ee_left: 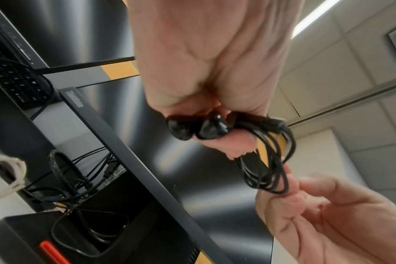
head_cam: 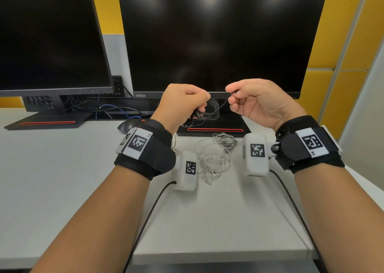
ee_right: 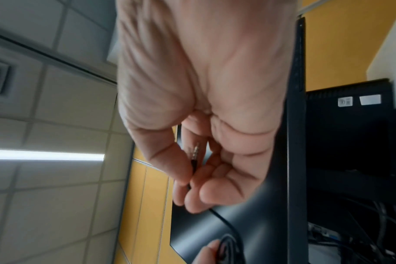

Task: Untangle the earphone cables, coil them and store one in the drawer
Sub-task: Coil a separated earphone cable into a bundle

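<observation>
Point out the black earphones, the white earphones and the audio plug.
black earphones (ee_left: 269, 160), left wrist view, on the coiled loops hanging from the left hand.
white earphones (head_cam: 214, 162), head view, on the loose tangle on the desk.
audio plug (ee_right: 195, 151), right wrist view, on its metal tip.

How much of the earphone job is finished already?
About halfway. The black earphones are free of the white ones and mostly looped: the left hand holds the coil, the right hand pinches the plug. The white earphones lie tangled on the desk. Nothing is stored; no drawer shows.
</observation>
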The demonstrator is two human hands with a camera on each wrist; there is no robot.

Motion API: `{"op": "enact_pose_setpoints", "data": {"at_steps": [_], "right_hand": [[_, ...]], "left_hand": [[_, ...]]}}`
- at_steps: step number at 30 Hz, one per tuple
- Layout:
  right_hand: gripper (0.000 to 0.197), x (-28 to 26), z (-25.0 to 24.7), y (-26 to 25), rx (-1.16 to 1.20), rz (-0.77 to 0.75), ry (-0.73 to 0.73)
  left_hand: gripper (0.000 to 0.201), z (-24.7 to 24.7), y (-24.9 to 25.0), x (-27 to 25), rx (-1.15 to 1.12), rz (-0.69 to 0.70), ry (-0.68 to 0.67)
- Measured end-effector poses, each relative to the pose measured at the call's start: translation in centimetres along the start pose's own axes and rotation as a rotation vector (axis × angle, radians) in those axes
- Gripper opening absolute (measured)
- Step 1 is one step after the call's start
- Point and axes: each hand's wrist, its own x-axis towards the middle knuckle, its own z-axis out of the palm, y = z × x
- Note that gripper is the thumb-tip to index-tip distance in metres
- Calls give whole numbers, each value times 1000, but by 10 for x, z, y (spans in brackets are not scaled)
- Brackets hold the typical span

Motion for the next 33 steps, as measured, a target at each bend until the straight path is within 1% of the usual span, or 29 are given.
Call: {"op": "enact_pose_setpoints", "data": {"at_steps": [3,6,8,12,15,17,20,22,25,28,30,33], "right_hand": [[20,-1,3,1,-23,-43,-53],[18,0,9,5,-192,-77,-95],[17,0,15,9,-328,-119,-84],[14,0,21,12,-399,-164,-44],[8,2,21,14,-508,-149,0],[10,2,22,15,-453,-89,-3],[24,4,21,13,-258,-5,-26],[28,6,20,14,-280,42,0],[25,10,22,20,-437,82,62],[20,11,24,22,-533,69,48],[16,9,23,20,-462,55,20],[10,6,17,15,-337,37,-38]], "left_hand": [[10,2,-1,-1,9,11,-1],[11,3,-2,-1,3,15,-10],[14,3,-2,0,-22,9,-11],[20,3,-2,0,-89,12,-19],[20,4,0,-1,-98,25,-30],[21,4,1,-3,-115,37,-49],[20,5,3,-5,-119,51,-92],[18,6,3,-7,-99,68,-116],[16,7,2,-9,-49,93,-154],[15,8,2,-9,-21,87,-153],[14,5,1,-6,-47,68,-119],[12,1,-1,-3,-71,41,-31]]}}
